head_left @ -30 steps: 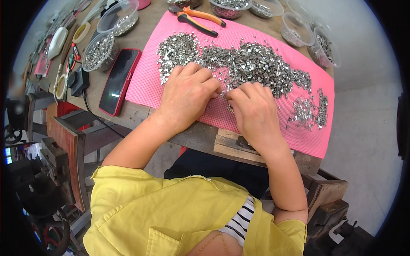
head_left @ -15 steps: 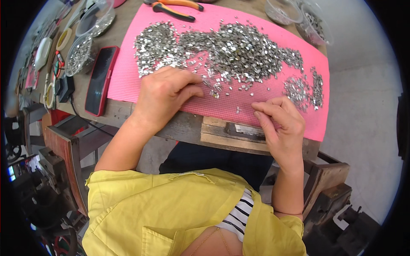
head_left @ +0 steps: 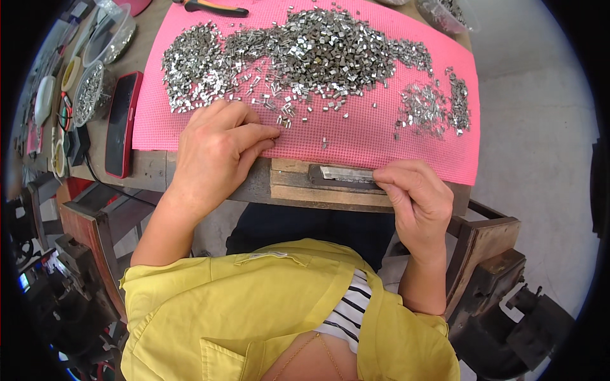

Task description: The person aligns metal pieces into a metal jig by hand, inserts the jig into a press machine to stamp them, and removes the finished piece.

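My left hand (head_left: 222,143) rests at the near edge of the pink mat (head_left: 375,136), thumb and forefinger pinched together; whatever they hold is too small to make out. Close to its fingertips lie a few small silvery metal clips (head_left: 284,121). My right hand (head_left: 419,193) pinches at the right end of a dark bar with a silvery strip (head_left: 346,173), set on a wooden block (head_left: 289,184) at the bench edge. Its fingertips hide what is between them. Beyond both hands spreads a large heap of small metal pieces (head_left: 333,54). A single small piece (head_left: 325,143) lies between the hands.
Smaller piles of metal pieces (head_left: 424,108) lie at the mat's right. A red-cased phone (head_left: 122,124) and clear plastic tubs (head_left: 93,94) stand to the left. Orange-and-black handled pliers (head_left: 216,8) lie at the far edge. Another tub (head_left: 445,16) is far right.
The whole view has shifted. My right hand has come down from above the mat to the strip's right end. My left hand has drawn slightly toward me, away from the heap.
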Tool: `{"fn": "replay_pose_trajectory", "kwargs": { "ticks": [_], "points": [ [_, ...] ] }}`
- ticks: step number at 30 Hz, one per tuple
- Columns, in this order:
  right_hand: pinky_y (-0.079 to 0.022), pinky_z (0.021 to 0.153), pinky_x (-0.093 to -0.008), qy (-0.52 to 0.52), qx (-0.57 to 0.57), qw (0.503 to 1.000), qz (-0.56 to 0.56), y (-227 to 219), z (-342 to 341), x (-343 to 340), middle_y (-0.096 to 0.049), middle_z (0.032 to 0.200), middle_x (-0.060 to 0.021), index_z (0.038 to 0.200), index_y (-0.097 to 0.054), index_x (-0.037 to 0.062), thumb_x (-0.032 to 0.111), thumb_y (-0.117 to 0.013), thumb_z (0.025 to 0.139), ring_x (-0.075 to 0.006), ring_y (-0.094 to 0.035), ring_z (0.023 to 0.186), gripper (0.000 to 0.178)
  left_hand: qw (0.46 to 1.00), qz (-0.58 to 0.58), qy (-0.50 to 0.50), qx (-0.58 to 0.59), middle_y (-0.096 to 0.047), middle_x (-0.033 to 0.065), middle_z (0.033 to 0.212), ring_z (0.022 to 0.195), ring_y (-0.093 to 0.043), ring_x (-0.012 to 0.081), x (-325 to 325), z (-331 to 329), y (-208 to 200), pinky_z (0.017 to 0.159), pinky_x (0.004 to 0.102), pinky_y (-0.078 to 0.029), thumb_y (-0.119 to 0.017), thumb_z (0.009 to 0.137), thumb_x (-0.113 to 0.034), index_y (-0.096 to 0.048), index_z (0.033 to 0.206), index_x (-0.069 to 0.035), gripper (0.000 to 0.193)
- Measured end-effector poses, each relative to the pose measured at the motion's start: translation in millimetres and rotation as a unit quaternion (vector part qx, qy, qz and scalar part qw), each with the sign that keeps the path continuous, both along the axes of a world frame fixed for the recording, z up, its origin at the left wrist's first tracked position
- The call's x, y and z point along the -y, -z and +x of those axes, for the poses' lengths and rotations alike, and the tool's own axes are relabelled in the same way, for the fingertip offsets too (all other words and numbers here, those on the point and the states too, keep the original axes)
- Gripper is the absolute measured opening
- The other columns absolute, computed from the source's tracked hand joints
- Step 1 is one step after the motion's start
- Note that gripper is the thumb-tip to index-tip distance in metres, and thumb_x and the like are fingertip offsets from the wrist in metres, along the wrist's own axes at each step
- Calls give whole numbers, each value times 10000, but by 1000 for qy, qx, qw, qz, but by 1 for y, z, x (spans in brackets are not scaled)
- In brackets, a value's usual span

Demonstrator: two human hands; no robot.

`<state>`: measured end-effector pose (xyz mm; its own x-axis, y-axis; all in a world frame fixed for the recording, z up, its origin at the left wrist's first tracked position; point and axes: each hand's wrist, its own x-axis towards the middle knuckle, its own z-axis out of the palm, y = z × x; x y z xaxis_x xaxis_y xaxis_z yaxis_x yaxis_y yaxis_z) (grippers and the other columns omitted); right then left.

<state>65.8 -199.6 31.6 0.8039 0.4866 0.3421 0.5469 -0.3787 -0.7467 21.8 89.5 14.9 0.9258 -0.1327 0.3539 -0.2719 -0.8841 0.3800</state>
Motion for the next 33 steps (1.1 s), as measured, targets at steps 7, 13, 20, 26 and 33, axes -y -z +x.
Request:
{"fn": "replay_pose_trajectory", "kwargs": {
  "ticks": [7, 13, 20, 26, 33],
  "points": [
    [-576, 729, -289, -10, -55, 998, 37, -1, -8, -1, -745, 900, -113, 925, -754, -23, -137, -734, 771, -205, -733, 820, 193, 999, 39, -6, 27, -629, 12, 828, 821, -609, 234, 0, -2, -2, 725, 384, -446, -823, 799, -157, -773, 864, -120, 91],
    [-579, 686, -301, 18, -43, 999, 26, 2, -10, -10, -742, 866, -114, 915, -755, -2, -126, -736, 765, -214, -732, 772, 196, 999, 23, 17, 26, -638, 23, 852, 832, -607, 263, 13, -1, -4, 735, 398, -445, -783, 837, -121, -718, 900, -117, 91],
    [-552, 716, -351, 7, 3, 1000, -1, 9, -11, -15, -722, 892, -95, 926, -755, 19, -92, -761, 783, -258, -698, 807, 181, 976, -191, 104, -4, -700, 80, 1003, 888, -653, 283, 58, -10, 5, 778, 393, -470, -747, 826, -24, -703, 964, -63, 150],
    [-524, 768, -378, 45, -16, 999, 6, 13, -17, -22, -695, 947, -74, 923, -750, 31, -69, -769, 778, -278, -648, 885, 177, 982, -169, 73, 41, -697, 77, 980, 852, -659, 269, 72, -10, 17, 740, 381, -466, -794, 757, -9, -716, 930, -72, 200],
    [-509, 767, -373, 28, 4, 1000, -5, 17, -15, -20, -693, 947, -68, 896, -738, 35, -62, -787, 755, -272, -634, 885, 178, 987, -132, 76, 59, -693, 74, 970, 840, -660, 266, 75, -11, 16, 720, 377, -480, -796, 739, 0, -711, 928, -64, 217]
  ]
}}
